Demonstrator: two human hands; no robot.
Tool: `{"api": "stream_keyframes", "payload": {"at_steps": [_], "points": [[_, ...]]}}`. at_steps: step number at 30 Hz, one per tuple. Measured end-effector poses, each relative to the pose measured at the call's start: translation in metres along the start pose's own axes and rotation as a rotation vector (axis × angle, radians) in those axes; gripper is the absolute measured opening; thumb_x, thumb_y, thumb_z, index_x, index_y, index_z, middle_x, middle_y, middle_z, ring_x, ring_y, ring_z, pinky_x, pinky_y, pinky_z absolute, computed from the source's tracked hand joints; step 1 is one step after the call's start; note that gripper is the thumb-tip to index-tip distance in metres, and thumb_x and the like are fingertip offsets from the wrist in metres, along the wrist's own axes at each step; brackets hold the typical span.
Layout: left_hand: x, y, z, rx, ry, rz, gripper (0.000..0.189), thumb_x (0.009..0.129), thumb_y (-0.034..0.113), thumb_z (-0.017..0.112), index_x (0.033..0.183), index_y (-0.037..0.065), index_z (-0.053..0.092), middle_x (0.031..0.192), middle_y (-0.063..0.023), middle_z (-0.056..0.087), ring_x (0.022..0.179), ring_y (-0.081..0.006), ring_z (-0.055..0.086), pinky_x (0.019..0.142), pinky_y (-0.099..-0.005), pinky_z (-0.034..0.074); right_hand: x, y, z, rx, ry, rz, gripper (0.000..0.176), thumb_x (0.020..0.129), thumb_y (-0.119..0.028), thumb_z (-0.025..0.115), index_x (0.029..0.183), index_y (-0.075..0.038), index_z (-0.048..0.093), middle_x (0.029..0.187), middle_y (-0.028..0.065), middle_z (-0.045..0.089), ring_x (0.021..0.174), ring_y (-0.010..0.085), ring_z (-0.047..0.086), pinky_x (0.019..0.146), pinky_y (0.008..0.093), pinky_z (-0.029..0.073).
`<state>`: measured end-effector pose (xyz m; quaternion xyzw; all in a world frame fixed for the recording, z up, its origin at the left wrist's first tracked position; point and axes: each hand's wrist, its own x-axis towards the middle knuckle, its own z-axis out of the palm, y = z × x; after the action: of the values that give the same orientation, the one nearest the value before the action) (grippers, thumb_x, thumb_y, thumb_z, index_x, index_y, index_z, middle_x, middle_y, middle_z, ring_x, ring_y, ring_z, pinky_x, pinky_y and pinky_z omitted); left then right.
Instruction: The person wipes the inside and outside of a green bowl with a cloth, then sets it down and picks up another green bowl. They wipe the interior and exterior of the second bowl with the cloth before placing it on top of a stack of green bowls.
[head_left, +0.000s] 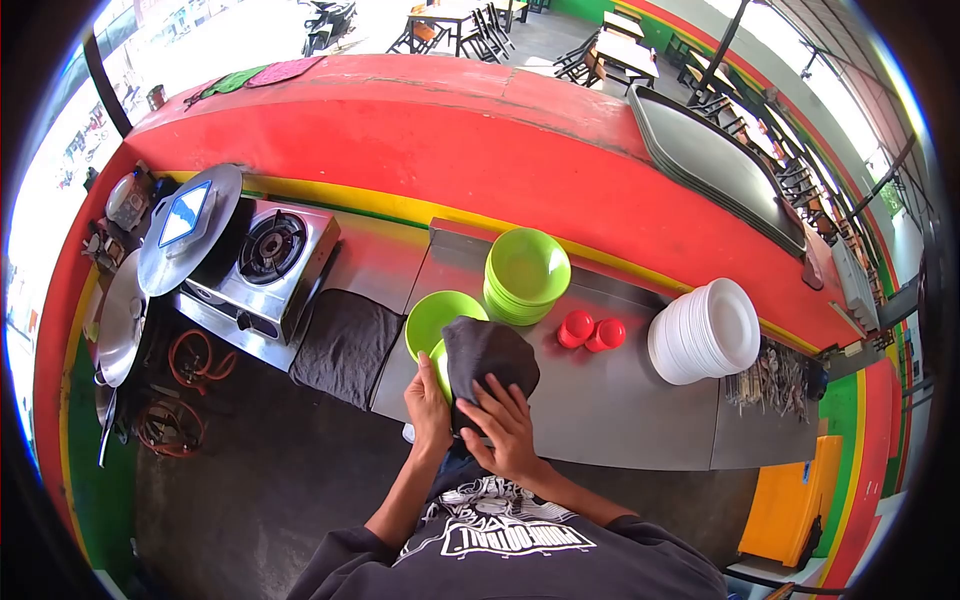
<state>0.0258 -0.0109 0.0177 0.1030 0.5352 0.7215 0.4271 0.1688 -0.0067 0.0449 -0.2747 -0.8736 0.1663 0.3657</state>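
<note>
My left hand (430, 408) grips a green bowl (440, 368) by its side, close in front of my body. Over that bowl lies a dark cloth (490, 355), which covers most of it. My right hand (504, 428) presses on the cloth with its fingers bent around it. Just beyond, another green bowl (437, 312) stands on the steel counter (600, 425). A stack of green bowls (528, 272) is behind it to the right. The inside of the held bowl is hidden by the cloth.
A gas stove (275, 250) and a large round lid (190, 230) are at left, near a folded black cloth (347, 342). Two red containers (590, 331), stacked white plates (705, 332) and cutlery (768, 382) stand to the right. Trays (715, 165) rest on the red ledge (420, 110).
</note>
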Motion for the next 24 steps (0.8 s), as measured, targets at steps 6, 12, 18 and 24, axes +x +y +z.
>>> {"api": "stream_keyframes", "payload": {"at_steps": [6,12,18,24], "points": [[0.003,0.002,-0.002,0.030,-0.066,0.071,0.052,0.108,0.042,0.041,0.089,0.002,0.068,0.075,0.0023,0.065,0.064,-0.0034,0.053,0.056,-0.0219,0.045,0.036,-0.007,-0.004,-0.034,-0.106,-0.031,0.052,0.094,-0.036,0.061,0.141,-0.013,0.055,0.147,0.0127,0.052,0.142,0.0359,0.040,0.111,0.0498,0.037],[0.002,0.019,0.002,-0.151,0.158,-0.017,0.057,0.107,0.048,0.040,0.099,-0.002,0.065,0.090,-0.0088,0.071,0.072,-0.0139,0.068,0.067,-0.0274,0.056,0.030,0.010,-0.001,-0.032,-0.060,0.122,0.061,0.093,-0.034,0.064,0.145,-0.006,0.048,0.157,0.0152,0.036,0.147,0.0443,0.026,0.113,0.0573,0.032],[0.004,0.012,-0.003,-0.149,0.177,-0.060,0.056,0.107,0.048,0.039,0.101,-0.001,0.066,0.092,-0.0079,0.071,0.075,-0.0126,0.067,0.068,-0.0280,0.056,0.004,-0.009,0.003,0.004,-0.147,0.075,0.064,0.093,-0.039,0.064,0.143,-0.003,0.049,0.156,0.0157,0.038,0.149,0.0433,0.024,0.114,0.0602,0.027],[0.011,0.016,-0.006,-0.055,0.048,0.016,0.055,0.107,0.048,0.039,0.097,0.000,0.066,0.087,-0.0037,0.069,0.073,-0.0075,0.062,0.066,-0.0249,0.052,0.036,-0.009,0.004,-0.051,-0.173,0.079,0.065,0.095,-0.041,0.059,0.144,0.000,0.047,0.153,0.0197,0.041,0.145,0.0393,0.033,0.117,0.0548,0.023]]}}
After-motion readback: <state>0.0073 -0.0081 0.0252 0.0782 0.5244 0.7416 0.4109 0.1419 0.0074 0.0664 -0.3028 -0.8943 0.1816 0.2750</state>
